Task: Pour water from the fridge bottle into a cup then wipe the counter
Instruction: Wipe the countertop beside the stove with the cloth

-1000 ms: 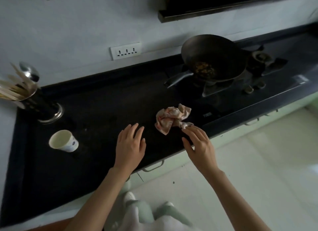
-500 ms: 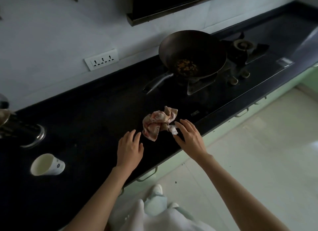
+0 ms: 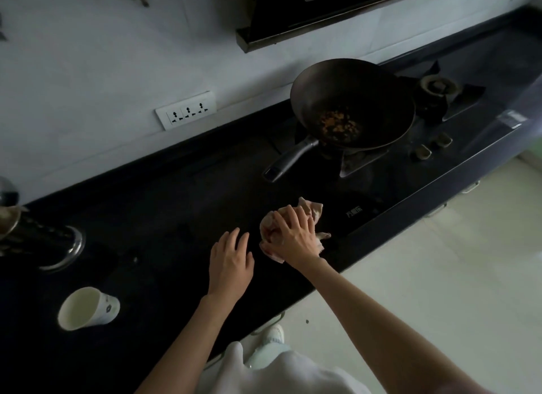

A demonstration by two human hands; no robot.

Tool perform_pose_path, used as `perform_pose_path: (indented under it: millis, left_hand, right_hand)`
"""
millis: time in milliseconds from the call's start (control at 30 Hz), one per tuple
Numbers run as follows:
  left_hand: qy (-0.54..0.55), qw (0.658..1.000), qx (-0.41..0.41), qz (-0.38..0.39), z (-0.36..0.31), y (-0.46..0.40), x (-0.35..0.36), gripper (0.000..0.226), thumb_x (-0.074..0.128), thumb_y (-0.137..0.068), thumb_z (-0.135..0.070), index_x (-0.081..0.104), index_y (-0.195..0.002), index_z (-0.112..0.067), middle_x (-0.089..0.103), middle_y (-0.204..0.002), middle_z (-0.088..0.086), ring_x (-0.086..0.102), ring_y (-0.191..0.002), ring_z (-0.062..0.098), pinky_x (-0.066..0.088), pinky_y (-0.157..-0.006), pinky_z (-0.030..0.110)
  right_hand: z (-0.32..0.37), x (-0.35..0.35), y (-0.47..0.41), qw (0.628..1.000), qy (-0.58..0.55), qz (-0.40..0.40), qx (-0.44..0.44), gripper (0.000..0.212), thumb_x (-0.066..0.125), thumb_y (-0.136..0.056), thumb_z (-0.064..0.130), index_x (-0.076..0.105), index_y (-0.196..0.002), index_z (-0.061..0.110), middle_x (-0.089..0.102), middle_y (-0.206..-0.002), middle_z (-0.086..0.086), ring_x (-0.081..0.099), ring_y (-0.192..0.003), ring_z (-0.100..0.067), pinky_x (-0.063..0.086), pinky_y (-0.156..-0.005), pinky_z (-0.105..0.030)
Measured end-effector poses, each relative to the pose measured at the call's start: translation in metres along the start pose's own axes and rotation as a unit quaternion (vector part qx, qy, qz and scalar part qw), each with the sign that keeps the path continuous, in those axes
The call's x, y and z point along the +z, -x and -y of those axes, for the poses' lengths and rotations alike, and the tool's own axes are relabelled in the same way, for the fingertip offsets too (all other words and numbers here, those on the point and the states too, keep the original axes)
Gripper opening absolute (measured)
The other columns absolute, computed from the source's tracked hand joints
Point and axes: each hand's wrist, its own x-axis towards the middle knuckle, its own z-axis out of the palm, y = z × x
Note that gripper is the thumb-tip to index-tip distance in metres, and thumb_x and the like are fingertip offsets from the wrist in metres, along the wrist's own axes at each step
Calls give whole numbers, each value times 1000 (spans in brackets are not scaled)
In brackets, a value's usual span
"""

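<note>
Half a second before, the right hand [image 3: 294, 236] had only its fingertips at the near corner of the cloth [image 3: 313, 211]; at this moment it lay on top of the cloth, fingers spread and bent over the crumpled pink-and-white fabric, pressing it to the worktop [image 3: 164, 217]. Whether the fingers gripped the cloth or merely pressed it could not be told. The left hand [image 3: 230, 260] was, as before, just left of the cloth, palm down, fingers straight and slightly spread, holding nothing, resting on or just over the dark surface. Cloth position: near the front edge of the worktop, in front of the hob [image 3: 366, 165], just left of the printed panel mark. Cup [image 3: 88, 308]: white paper, far left, near the front edge, well apart from both hands; contents not discernible. Open dark surface lay between the cup and the left hand, and behind the hands up to the wall. Wok [image 3: 352, 106]: on the left burner, brown residue inside, handle pointing toward the cloth but apart from it. Utensil holder [image 3: 44, 241]: far left, behind the cup, partly cut by the frame. Wall socket strip [image 3: 186, 110]: above the rear edge. Pale floor [image 3: 440, 276] to the right of the worktop's front edge.
</note>
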Motion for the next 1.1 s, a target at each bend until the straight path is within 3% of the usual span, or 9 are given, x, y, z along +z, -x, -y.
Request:
perform_pose_path:
  millis: [133,200,300,533,667,867,1033,1100]
  left_hand:
    - [1,1000,4,0,7,-5,-2,47,62,-89,-23,53,-134,-13,48,-142,12,45,-132,29,44,-103,46]
    - [2,1000,6,2,11,-6,-4,48,60,-90,-24,51,-136,-13,46,-144,11,44,-134,29,43,-105,45]
    - [4,1000,5,5,16,-7,-6,48,61,-90,-24,51,-136,-13,47,-144,12,45,-133,30,43,-105,45]
    - [13,1000,15,19,21,-10,-6,49,60,-91,-25,49,-137,-15,45,-145,10,42,-135,28,41,-107,44]
    - [21,999,41,18,16,-16,-7,49,61,-90,-25,49,-137,-16,46,-144,10,43,-134,27,41,-107,42]
    - [28,993,115,15,-18,-34,-12,48,62,-90,-24,50,-136,-14,46,-143,11,44,-133,28,41,-106,43]
    - [41,981,189,6,-71,-38,-21,48,55,-94,-26,47,-139,-15,43,-146,10,38,-137,27,38,-110,42]
    - [44,975,218,-1,-97,-35,-25,46,54,-94,-25,48,-139,-13,45,-145,11,39,-137,27,39,-109,43]
  right_hand:
    - [-3,7,3,999,19,-22,18,82,56,-80,65,20,-148,35,7,-157,-10,-1,-144,-38,9,-116,-58]
    - [-6,7,2,999,7,-32,30,77,57,-83,59,22,-147,35,6,-157,-13,1,-144,-38,17,-115,-57]
    - [-12,3,-2,999,8,-44,24,67,60,-85,50,32,-144,32,22,-152,-13,17,-140,-39,36,-105,-57]
    - [-31,-11,-10,997,-19,-69,22,62,70,-82,32,43,-138,29,40,-144,-12,44,-123,-36,52,-86,-47]
    - [-37,-32,2,990,-71,-112,55,64,72,-79,29,44,-136,30,51,-132,0,49,-116,-24,41,-73,-28]
    - [-54,-71,52,966,-133,-202,91,63,79,-74,27,52,-132,26,59,-122,1,58,-106,-22,45,-77,-26]
    - [-82,-100,111,943,-142,-270,136,57,80,-76,23,57,-128,21,63,-117,0,61,-98,-17,32,-70,-2]
    - [-96,-110,137,934,-134,-292,157,53,78,-77,23,58,-127,22,64,-113,1,62,-93,-17,31,-67,-3]
